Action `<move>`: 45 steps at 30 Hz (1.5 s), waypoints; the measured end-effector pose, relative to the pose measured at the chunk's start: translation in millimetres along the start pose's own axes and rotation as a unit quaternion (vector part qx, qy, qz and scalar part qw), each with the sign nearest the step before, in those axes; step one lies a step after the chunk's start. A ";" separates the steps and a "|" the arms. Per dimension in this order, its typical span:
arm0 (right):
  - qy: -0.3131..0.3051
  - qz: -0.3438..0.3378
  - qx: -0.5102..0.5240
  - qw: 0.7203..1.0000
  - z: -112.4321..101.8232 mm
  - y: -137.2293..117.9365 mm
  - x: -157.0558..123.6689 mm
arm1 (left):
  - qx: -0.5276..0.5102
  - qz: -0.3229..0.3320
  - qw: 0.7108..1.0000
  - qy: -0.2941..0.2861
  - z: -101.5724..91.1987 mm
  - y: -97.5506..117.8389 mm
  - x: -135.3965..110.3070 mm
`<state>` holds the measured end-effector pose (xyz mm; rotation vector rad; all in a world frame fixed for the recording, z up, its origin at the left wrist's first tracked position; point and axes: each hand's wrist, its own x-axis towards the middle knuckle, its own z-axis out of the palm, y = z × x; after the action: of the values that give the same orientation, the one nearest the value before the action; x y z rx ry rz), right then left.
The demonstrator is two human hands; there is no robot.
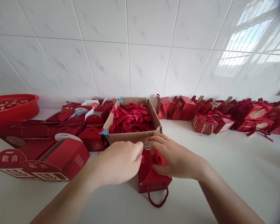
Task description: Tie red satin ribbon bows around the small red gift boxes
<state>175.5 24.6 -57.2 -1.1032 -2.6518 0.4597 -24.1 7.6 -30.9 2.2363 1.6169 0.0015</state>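
A small red gift box (151, 183) with a twisted cord handle (158, 206) hanging at its near side stands in front of me on the white counter. My left hand (123, 161) is closed in a pinch at the box's upper left; a bit of pinkish-red ribbon (143, 159) shows by its fingertips. Curved over the box top, my right hand (175, 157) has thumb and fingers around the top flaps, gripping the box. Part of the top is hidden by my hands. Just behind is an open cardboard box (130, 137) filled with dark red ribbons (133, 118).
Several untied red boxes (67, 158) crowd the left side. A red plastic basin (32, 107) with small wrapped pieces is at the far left. Boxes with ribbon bows (252, 116) line the tiled wall (149, 68) on the right. Blue binder clips (105, 133) grip the cardboard box.
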 end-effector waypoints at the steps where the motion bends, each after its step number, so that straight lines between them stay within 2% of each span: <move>1: 0.001 0.008 0.008 1.000 0.9 0.7 1.3 | 0.003 -0.001 1.000 -0.006 0.0 -0.1 1.2; 9: -0.024 -0.015 0.053 0.998 3.7 5.3 6.3 | -0.014 -0.005 0.998 -0.055 -5.5 -1.9 6.8; 17: 0.009 -0.023 0.090 0.996 1.6 4.0 3.7 | -0.010 -0.006 0.999 -0.037 0.2 0.5 9.8; 26: 0.013 0.049 0.169 0.984 7.4 4.8 9.1 | -0.007 -0.006 0.999 -0.048 0.6 5.4 9.4; 32: 0.053 0.049 0.270 0.960 4.4 1.6 9.9 | -0.045 0.009 0.999 -0.010 -2.9 7.5 6.6; 35: 0.071 0.063 0.313 0.945 -0.4 1.6 8.9 | -0.058 0.030 0.998 -0.016 -2.1 6.4 6.3; 38: 0.108 0.055 0.375 0.919 -7.1 2.9 5.3 | -0.066 0.045 0.997 -0.011 -0.8 5.5 7.5; 40: 0.148 0.028 0.427 0.892 -11.6 2.7 0.9 | -0.096 0.059 0.994 0.009 -0.7 6.7 9.3; 42: 0.195 0.006 0.451 0.871 -15.2 0.4 -4.2 | -0.172 0.089 0.981 0.034 -1.2 10.4 11.4; 45: 0.249 0.016 0.410 0.877 -17.6 -6.5 -10.7 | -0.347 0.143 0.926 0.043 -2.0 18.8 13.6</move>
<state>184.4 16.0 -39.5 -0.8204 -1.6961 1.0167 -2.7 15.7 -26.4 1.8806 1.0672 0.6535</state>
